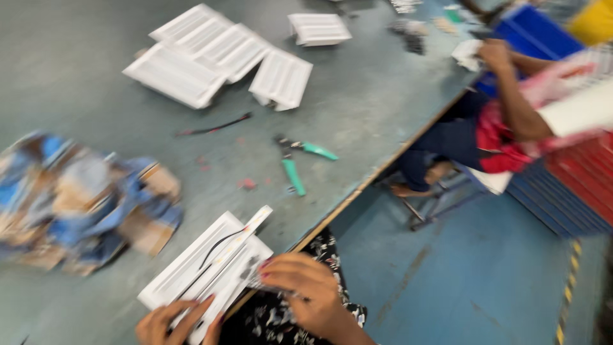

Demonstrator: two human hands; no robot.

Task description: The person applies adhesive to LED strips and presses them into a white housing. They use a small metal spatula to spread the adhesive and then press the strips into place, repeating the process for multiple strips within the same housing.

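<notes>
Currently both hands sit at the near edge of the desk (383,108), on a white ribbed tray (191,271). The tray is a long rectangle; its long axis runs diagonally, from bottom-left by the hands up-right toward the middle of the desk. A thin black wire (220,246) lies along the tray on the same diagonal, and a narrow white strip (252,223) pokes past the tray's upper-right end.

Left hand (172,322): fingers curled over the tray's near corner, gripping it. Right hand (306,291): fingers pinched shut on something small and dark at the tray's right edge; blur makes it impossible to say what it is.

Packages and stock:
- Left of the tray, a loose heap of blue and tan wrappers (83,198), crumpled, well blurred.
- Far side of the desk, a cluster of white ribbed trays (214,54), overlapping, most turned on a diagonal.
- One more white tray (319,29) on its own, to the right of that cluster.
- Green-handled pliers (297,163) lie mid-desk, handles splayed, between the far trays and the near one.
- A black cable with red ends (214,128) lies left of the pliers.

Right side: another person's arm (517,96) reaches to the desk's far edge, beside a blue bin (533,32). Stacked red and blue crates (575,185) stand on the floor below.
</notes>
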